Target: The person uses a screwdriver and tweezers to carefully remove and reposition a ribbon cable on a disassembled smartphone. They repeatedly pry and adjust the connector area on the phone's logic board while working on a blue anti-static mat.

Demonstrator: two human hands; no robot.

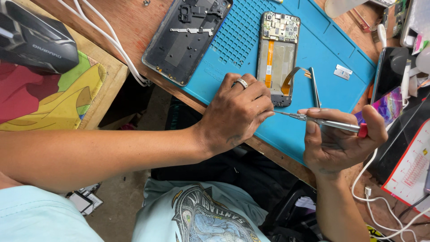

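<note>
An opened phone frame with a bare circuit board and an orange flex cable lies on a blue work mat. My left hand, with a ring on one finger, rests on the mat by the frame's lower end, fingers pinched at the screwdriver's tip. My right hand grips a thin silver screwdriver with a red cap, its tip pointing left toward my left fingertips. Metal tweezers lie on the mat right of the frame. The phone's dark back cover lies at the mat's left edge.
White cables run across the wooden bench left of the cover. A colourful mouse pad with a black device on it sits at far left. Another phone, papers and cables crowd the right side.
</note>
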